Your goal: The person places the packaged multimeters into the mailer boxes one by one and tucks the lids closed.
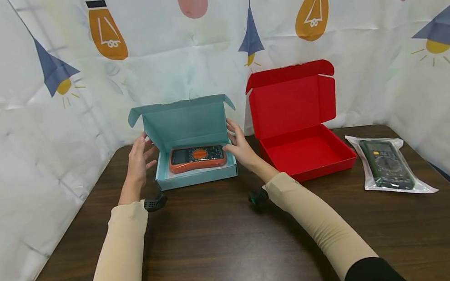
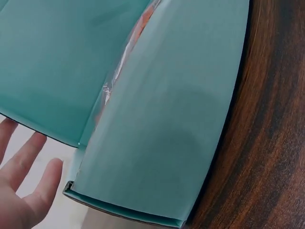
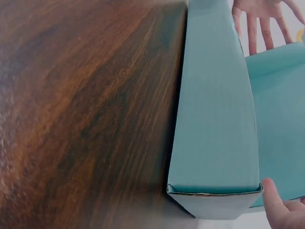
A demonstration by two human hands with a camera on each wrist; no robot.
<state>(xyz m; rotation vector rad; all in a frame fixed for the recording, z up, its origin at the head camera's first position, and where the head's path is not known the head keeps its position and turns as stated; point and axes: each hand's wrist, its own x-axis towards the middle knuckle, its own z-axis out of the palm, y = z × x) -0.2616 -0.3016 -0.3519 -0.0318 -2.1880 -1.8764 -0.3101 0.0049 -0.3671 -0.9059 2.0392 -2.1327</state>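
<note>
Framing an open teal box (image 1: pixel 196 178), the left hand (image 1: pixel 137 162) and right hand (image 1: pixel 243 150) stand either side of the multimeter (image 1: pixel 198 158) lying inside it
Left fingers spread wide near the lid (image 1: pixel 186 124); right fingers loosely extended, thumb at the box's right side, contact unclear for both; folding the lid unevenly could snag or crease its side flaps (image 1: pixel 135 115), and since the right hand sits close to the red box (image 1: pixel 308 150), an outward swing could knock it

The teal mailer box (image 1: pixel 184 122) is smooth matt cardboard; the red mailer box (image 1: pixel 293 110) is matt cardboard. Glossy clear plastic wrapping (image 2: pixel 107 90) covers the orange multimeter (image 1: pixel 199 165) and green multimeter (image 1: pixel 388 162). The tabletop (image 1: pixel 204 252) shows semi-gloss wood grain.
</note>
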